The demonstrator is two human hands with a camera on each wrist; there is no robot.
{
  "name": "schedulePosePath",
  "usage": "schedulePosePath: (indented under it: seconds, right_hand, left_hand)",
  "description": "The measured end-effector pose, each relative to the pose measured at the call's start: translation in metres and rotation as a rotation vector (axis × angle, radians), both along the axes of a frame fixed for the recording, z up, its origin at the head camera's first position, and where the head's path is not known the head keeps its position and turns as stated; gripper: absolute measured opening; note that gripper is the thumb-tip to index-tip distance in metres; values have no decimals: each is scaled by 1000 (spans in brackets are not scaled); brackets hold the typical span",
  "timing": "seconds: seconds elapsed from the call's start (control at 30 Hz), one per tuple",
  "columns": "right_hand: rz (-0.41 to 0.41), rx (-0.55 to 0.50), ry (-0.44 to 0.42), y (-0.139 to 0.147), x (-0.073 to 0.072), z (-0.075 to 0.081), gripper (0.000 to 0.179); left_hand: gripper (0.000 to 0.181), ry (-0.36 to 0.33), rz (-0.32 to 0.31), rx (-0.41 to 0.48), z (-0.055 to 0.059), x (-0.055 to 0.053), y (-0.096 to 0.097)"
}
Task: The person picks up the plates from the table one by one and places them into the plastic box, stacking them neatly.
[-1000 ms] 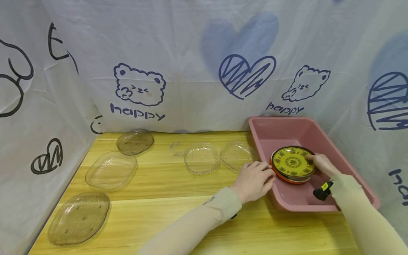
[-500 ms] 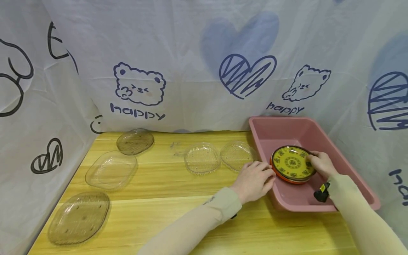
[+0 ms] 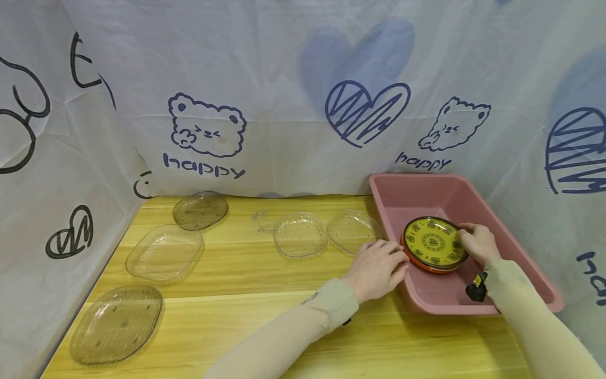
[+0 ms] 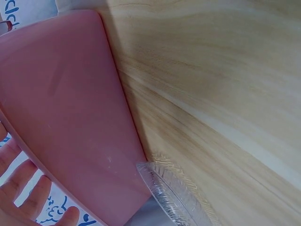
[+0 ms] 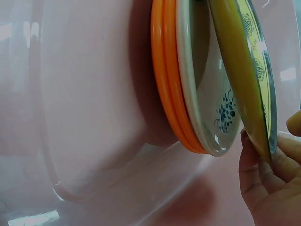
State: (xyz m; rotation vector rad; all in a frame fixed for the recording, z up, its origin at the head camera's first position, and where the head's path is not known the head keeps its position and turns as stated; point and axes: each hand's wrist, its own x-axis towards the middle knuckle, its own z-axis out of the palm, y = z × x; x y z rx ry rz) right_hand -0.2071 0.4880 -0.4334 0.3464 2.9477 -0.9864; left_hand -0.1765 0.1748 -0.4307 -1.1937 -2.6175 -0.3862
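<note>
A round yellow plate [image 3: 434, 242] with a dark patterned rim lies topmost on a stack inside the pink basin [image 3: 483, 304]. My right hand [image 3: 479, 243] holds its right edge, fingers curled under the rim. In the right wrist view the yellow plate [image 5: 242, 70] is tilted above a white plate [image 5: 214, 134] with blue flowers. Orange-rimmed plates [image 5: 170, 94] sit beneath that one. My left hand [image 3: 377, 269] rests with relaxed fingers at the basin's left rim; in the left wrist view its fingertips [image 4: 40, 188] touch that rim.
Two clear plates [image 3: 300, 235] stand left of the basin, the nearer one [image 3: 352, 230] close to its wall. Farther left on the wooden table [image 3: 227, 321] are a clear square plate [image 3: 165, 253] and two brownish ones [image 3: 118, 323]. A printed white cloth [image 3: 284, 137] encloses the back and sides.
My right thumb has drawn back from over the yellow plate toward its right edge, and the plate's right side has shifted slightly. My left hand has stayed at the rim.
</note>
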Motion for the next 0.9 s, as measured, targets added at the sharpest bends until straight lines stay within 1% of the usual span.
schedulePosePath:
  seconds: [0.2,0.4,0.73,0.9]
  right_hand:
    - [5,9,6,0,1,1,59]
    - [36,36,-6,6,0,-3,60]
    - [51,31,-87,7,-2,-5,62]
    - [79,27,-109,7,0,-5,61]
  left_hand:
    - [30,-5,0,4,0,0,0]
    - [31,-17,-1,-6,1,1,0]
    - [29,-4,-1,3,-1,0,0]
    - [29,-1,-2,5,-1,0,0]
